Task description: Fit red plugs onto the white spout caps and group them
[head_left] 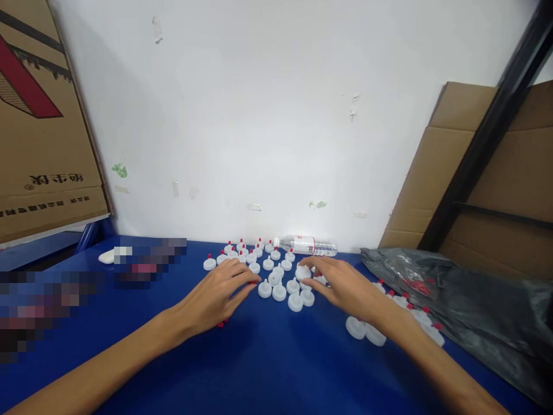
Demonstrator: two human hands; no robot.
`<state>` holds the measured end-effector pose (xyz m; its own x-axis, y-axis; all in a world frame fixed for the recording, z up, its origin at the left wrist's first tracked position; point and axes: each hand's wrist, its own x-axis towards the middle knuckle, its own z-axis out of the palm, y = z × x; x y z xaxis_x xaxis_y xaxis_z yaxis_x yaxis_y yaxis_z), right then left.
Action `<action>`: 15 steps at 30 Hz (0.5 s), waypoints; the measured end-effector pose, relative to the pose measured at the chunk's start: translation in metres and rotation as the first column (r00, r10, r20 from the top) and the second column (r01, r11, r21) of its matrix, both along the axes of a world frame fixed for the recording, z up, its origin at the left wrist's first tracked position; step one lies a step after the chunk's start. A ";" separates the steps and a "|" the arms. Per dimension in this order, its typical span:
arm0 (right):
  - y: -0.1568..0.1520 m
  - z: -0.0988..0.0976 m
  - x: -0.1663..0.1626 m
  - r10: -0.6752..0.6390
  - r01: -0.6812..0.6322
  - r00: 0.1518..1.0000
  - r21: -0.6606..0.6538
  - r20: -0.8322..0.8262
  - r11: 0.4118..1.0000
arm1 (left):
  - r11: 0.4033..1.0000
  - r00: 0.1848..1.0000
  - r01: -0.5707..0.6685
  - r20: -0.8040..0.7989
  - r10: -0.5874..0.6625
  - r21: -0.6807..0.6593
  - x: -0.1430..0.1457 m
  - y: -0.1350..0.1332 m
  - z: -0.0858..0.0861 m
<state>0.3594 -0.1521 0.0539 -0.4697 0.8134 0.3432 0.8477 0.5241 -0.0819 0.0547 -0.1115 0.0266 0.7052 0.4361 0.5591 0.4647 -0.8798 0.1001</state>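
Note:
Several white bottle caps with red tips [268, 263] stand in a cluster on the blue table [268, 357]. My left hand [218, 297] lies palm down at the cluster's left edge, fingers stretched toward the caps, holding nothing. My right hand [348, 288] reaches in from the right with fingers extended, its fingertips on a white cap [303, 271]. More white caps [365, 331] lie under and behind my right wrist. A small red piece [222, 324] peeks out from under my left palm.
A clear plastic water bottle [309, 245] lies on its side against the white wall. A dark plastic bag [466, 305] covers the table's right side. Cardboard boxes stand at the left [38, 132] and right [496, 173]. A black shelf post [488, 132] slants at right.

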 end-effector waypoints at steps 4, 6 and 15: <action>-0.008 -0.004 -0.018 0.065 -0.063 0.998 0.083 -0.023 0.995 | 0.999 0.997 0.033 0.063 -0.035 0.033 0.002 -0.002 -0.001; -0.012 -0.005 -0.025 0.101 -0.098 0.994 0.093 -0.032 0.991 | 0.997 0.995 0.056 0.081 -0.060 0.052 0.002 -0.003 -0.001; -0.019 -0.020 -0.042 0.218 -0.193 0.971 0.211 -0.102 0.958 | 0.986 0.986 0.126 0.100 -0.136 0.108 0.010 -0.014 -0.003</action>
